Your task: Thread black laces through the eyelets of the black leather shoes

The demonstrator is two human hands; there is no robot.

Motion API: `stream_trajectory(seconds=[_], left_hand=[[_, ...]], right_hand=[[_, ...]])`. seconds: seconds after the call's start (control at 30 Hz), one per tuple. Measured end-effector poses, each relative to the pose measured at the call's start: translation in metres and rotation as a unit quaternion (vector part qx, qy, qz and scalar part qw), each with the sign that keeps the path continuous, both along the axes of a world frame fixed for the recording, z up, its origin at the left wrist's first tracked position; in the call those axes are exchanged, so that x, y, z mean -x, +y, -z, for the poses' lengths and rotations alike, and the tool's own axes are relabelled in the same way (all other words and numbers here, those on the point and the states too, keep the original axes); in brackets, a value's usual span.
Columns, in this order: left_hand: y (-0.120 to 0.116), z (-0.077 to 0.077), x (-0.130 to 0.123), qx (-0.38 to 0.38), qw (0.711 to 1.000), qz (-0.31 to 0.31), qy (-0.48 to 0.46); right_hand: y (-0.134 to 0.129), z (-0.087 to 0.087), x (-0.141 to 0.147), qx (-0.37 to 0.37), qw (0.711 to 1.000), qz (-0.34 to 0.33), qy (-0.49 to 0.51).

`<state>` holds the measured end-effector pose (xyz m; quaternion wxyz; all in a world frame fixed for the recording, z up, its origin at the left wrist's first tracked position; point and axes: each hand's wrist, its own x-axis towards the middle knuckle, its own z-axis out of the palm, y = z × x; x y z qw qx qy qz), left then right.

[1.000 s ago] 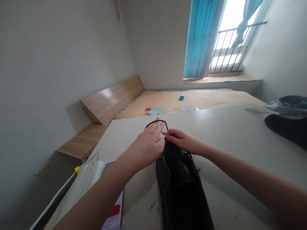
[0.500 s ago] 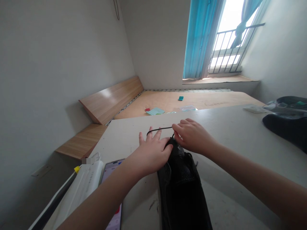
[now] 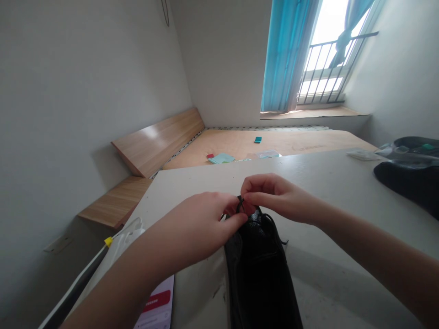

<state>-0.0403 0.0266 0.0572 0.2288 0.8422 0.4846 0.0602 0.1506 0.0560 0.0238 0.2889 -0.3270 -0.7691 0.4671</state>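
A black leather shoe (image 3: 264, 274) lies on a white table (image 3: 325, 183), its long axis running away from the wearer. Both hands meet at its far, laced end: the right hand (image 3: 277, 196) pinches the black lace (image 3: 238, 206) from the right, while the left hand's (image 3: 202, 221) thumb and fingers close around it, equally near. Far right, transparent plastic (image 3: 404, 150) sits by a dark shoe (image 3: 404, 183), contents unclear.

White table (image 3: 329, 192) beneath a black lace-up shoe (image 3: 264, 274), a phone (image 3: 158, 301) and a flat packet (image 3: 364, 155)
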Motion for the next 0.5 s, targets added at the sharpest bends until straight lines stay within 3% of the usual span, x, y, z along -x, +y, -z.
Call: stream_trajectory(seconds=[0.1,0.27,0.37,0.43,0.5], left_hand=[[0.003,-0.001,0.002,-0.005,1.0,-0.011,-0.001],[0.006,0.002,0.004,0.012,0.999,-0.025,0.037],[0.005,0.003,0.005,0.012,0.998,-0.039,0.042],[0.003,0.002,0.005,0.016,0.998,-0.038,0.038],[0.001,0.0,0.004,0.016,0.999,-0.036,0.038]], right_hand=[[0.0,0.002,-0.001,0.04,0.999,-0.021,-0.005],[0.007,0.013,-0.004,-0.009,0.994,0.005,-0.106],[0.013,0.012,-0.012,0.053,0.995,-0.026,-0.081],[0.016,0.006,-0.021,0.056,0.994,0.004,-0.093],[0.017,-0.001,-0.032,-0.01,0.983,0.079,-0.168]])
